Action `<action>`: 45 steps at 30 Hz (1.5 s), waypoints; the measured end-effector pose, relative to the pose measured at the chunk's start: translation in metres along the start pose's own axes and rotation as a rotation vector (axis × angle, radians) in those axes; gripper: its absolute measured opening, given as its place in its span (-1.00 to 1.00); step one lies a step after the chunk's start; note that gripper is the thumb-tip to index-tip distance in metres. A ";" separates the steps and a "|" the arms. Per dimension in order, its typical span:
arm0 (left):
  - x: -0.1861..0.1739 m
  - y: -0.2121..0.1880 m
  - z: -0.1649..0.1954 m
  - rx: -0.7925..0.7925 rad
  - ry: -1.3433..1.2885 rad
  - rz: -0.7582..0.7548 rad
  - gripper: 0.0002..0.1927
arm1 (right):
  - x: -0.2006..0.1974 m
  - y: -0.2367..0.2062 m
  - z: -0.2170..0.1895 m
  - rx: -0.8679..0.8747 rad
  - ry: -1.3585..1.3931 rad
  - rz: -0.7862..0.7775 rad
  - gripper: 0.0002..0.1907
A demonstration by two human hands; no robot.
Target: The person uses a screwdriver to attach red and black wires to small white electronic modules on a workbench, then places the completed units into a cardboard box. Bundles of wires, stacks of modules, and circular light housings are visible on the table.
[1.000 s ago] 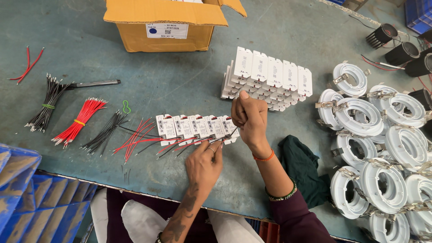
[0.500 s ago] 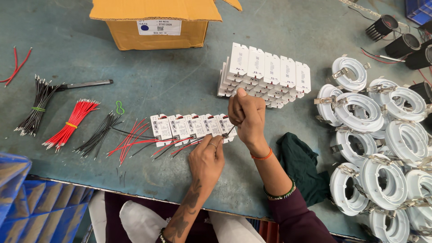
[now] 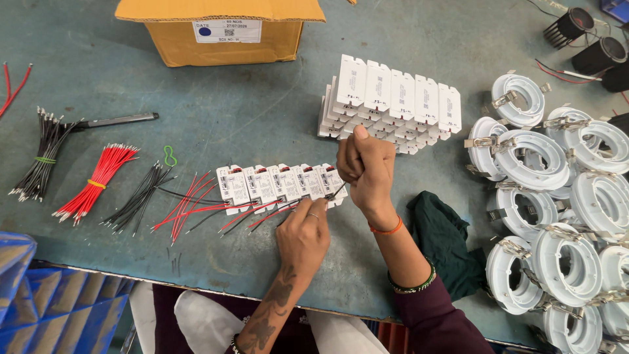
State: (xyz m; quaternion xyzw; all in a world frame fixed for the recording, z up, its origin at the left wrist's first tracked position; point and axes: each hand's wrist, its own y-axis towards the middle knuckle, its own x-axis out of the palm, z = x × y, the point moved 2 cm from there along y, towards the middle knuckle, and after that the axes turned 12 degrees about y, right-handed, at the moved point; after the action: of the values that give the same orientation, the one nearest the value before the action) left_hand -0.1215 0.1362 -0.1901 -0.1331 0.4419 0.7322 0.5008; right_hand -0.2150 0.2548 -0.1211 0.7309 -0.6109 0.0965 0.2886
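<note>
A row of small white driver modules lies flat on the grey-green table, with red and black wires sticking out of their near ends. My left hand pinches a wire at the near edge of the rightmost module. My right hand is a fist around a thin screwdriver, thumb up. The tool's dark tip points down onto that same module. Just behind my right hand stands a stack of the same white modules.
Loose red wires and black wires lie left of the row, with a banded red bundle and a black bundle beyond. A cardboard box stands behind, white round lamp housings at right, a dark green cloth near my right arm.
Both hands stay at the rightmost module of the row. The view has shifted slightly, and nothing on the table has visibly moved.
</note>
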 end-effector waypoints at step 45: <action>0.010 0.001 -0.006 -0.004 0.047 -0.037 -0.84 | -0.002 0.002 -0.001 -0.016 -0.006 -0.011 -0.38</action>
State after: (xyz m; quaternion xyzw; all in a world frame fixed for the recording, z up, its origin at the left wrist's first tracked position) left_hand -0.1281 0.1372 -0.1992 -0.1593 0.4495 0.7203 0.5037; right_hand -0.2168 0.2573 -0.1209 0.7323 -0.6085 0.0879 0.2929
